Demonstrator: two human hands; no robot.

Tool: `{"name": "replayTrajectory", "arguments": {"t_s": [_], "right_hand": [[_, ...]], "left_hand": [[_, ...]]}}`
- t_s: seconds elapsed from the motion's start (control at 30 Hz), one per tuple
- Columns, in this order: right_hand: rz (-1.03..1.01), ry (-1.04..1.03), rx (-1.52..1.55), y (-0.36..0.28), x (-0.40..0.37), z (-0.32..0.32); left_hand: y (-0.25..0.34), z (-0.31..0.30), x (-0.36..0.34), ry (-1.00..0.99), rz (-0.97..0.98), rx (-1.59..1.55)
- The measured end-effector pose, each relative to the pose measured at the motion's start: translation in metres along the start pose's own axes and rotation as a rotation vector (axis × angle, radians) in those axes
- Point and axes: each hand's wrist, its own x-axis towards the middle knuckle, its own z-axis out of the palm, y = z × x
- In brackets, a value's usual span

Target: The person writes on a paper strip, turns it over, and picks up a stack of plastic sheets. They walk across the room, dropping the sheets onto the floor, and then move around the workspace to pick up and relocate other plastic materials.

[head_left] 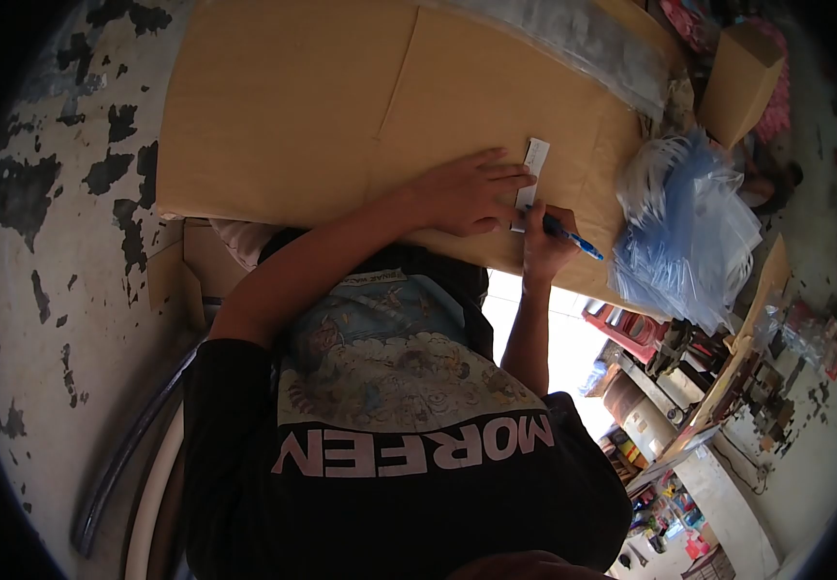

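My left hand (462,196) lies flat on the brown paper-covered surface (283,116), fingers spread. Its fingertips press on the left edge of a narrow white paper slip (535,158), which has small dark marks near its top. A blue pen (578,240) is gripped in my right hand (548,249), at the slip's lower end. Its back end sticks out to the right, and my fingers partly cover its tip. Part of the slip's lower half is hidden by both hands.
Bundled clear bluish plastic bags (684,227) lie at the surface's right end, with a cardboard box (742,82) beyond. Clear plastic sheeting (573,43) runs along the far edge. A peeling wall (51,242) stands left; cluttered shelving (641,416) is lower right.
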Motion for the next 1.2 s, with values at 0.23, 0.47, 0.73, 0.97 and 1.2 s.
{"name": "replayTrajectory", "arguments": {"t_s": [0.23,0.47,0.73,0.97,1.2], "right_hand": [[0.216,0.104,0.240,0.001,0.003,-0.008],[0.281,0.110,0.448,-0.012,0.015,-0.006],[0.177,0.052,0.162,-0.012,0.000,-0.003],[0.087,0.056,0.044,-0.001,-0.001,-0.003],[0.051,0.047,-0.003,-0.008,0.001,-0.001]], "left_hand": [[-0.001,-0.001,-0.001,0.005,0.000,-0.024],[0.000,-0.002,0.000,0.010,0.005,-0.038],[-0.001,-0.001,0.001,-0.019,0.002,-0.005],[0.000,-0.001,0.001,-0.015,-0.002,-0.004],[-0.001,-0.002,0.000,-0.021,-0.002,0.020]]}}
